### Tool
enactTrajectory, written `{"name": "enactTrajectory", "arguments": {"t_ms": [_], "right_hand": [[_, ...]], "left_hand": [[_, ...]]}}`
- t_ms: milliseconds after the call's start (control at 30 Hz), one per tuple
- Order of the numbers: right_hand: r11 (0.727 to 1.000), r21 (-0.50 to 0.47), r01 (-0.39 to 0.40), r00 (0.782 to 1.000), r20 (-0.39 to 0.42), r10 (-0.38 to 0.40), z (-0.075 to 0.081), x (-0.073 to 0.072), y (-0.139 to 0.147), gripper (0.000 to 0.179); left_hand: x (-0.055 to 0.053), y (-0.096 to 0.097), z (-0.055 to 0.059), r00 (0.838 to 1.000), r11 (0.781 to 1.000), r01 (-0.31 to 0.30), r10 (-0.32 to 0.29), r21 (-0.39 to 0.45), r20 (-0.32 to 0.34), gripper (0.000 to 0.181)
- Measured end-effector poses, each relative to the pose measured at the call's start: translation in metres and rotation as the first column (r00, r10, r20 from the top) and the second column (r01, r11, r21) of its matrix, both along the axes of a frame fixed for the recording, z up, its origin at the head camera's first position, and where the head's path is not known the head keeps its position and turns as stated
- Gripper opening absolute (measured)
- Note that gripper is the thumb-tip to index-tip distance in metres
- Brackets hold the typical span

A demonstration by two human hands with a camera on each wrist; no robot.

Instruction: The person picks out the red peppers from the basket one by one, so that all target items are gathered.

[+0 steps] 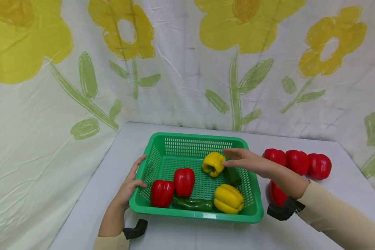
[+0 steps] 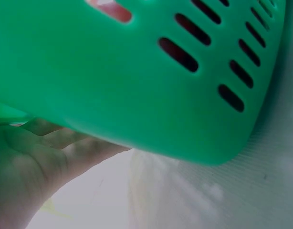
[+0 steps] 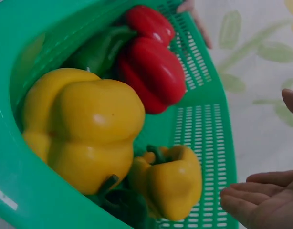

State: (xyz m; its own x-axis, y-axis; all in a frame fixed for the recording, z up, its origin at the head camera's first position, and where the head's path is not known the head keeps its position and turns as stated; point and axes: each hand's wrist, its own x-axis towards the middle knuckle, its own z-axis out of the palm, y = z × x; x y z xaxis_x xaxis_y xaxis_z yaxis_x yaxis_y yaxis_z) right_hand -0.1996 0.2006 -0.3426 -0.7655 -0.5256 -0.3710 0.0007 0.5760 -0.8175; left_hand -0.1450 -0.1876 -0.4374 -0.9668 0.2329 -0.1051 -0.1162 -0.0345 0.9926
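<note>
A green plastic basket (image 1: pixel 206 216) with slotted walls stands on the table. My left hand (image 1: pixel 128 187) grips its left rim, the thumb over the edge and the fingers along the outside. Over the basket's right side hovers my right hand (image 1: pixel 247 161), fingers extended and holding nothing. Its fingertips overlap a yellow bell pepper (image 1: pixel 213 164) in the head view, but stand apart from that pepper (image 3: pixel 172 183) in the right wrist view. A dark green pepper (image 1: pixel 232 176) lies partly hidden beneath this hand. Another yellow bell pepper (image 1: pixel 228 198) sits in the front right corner.
Two red bell peppers (image 1: pixel 184 182) and a long green pepper (image 1: pixel 192 204) lie at the basket's front left. Several more red bell peppers (image 1: pixel 297 162) rest on the white table (image 1: pixel 97 194) to the right, one partly behind my right wrist. A flower-printed curtain (image 1: pixel 181 86) hangs behind.
</note>
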Motion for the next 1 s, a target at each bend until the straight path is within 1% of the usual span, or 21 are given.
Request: {"name": "enactTrajectory", "arguments": {"t_ms": [133, 233, 333, 400, 567, 733, 833, 1000], "right_hand": [[1.000, -0.021, -0.021, 0.996, 0.088, 0.023, -0.007, -0.006, -0.008, 0.074], [0.997, -0.073, -0.013, 0.988, 0.155, 0.024, -0.011, -0.011, -0.014, 0.071], [0.990, -0.140, 0.005, 0.973, 0.229, 0.027, -0.013, -0.017, -0.019, 0.068], [0.986, -0.164, -0.001, 0.965, 0.259, 0.044, -0.014, -0.021, -0.022, 0.068], [0.982, -0.186, -0.017, 0.949, 0.305, 0.075, -0.018, -0.030, -0.033, 0.070], [0.982, -0.190, -0.011, 0.937, 0.341, 0.077, -0.026, -0.033, -0.046, 0.061], [0.985, -0.172, -0.020, 0.928, 0.363, 0.082, -0.032, -0.033, -0.054, 0.060], [0.992, -0.126, -0.004, 0.921, 0.387, 0.053, -0.037, -0.033, -0.067, 0.063]], "left_hand": [[0.000, 0.000, 0.000, 1.000, 1.000, -0.002, 0.002, -0.003, 0.005, 0.085], [-0.001, 0.000, 0.000, 1.000, 1.000, -0.004, 0.004, -0.003, 0.008, 0.085], [-0.001, 0.000, 0.001, 1.000, 1.000, -0.003, 0.003, -0.002, 0.010, 0.085], [-0.001, 0.000, 0.001, 1.000, 1.000, -0.003, 0.003, -0.002, 0.011, 0.085], [-0.001, 0.000, 0.001, 1.000, 1.000, -0.003, 0.003, -0.005, 0.006, 0.085], [-0.001, 0.000, 0.000, 1.000, 1.000, -0.004, 0.004, 0.003, 0.011, 0.086], [-0.001, 0.000, 0.000, 1.000, 1.000, -0.006, 0.006, 0.006, 0.011, 0.086], [-0.001, 0.000, 0.000, 1.000, 1.000, -0.001, 0.001, 0.011, 0.004, 0.086]]}}
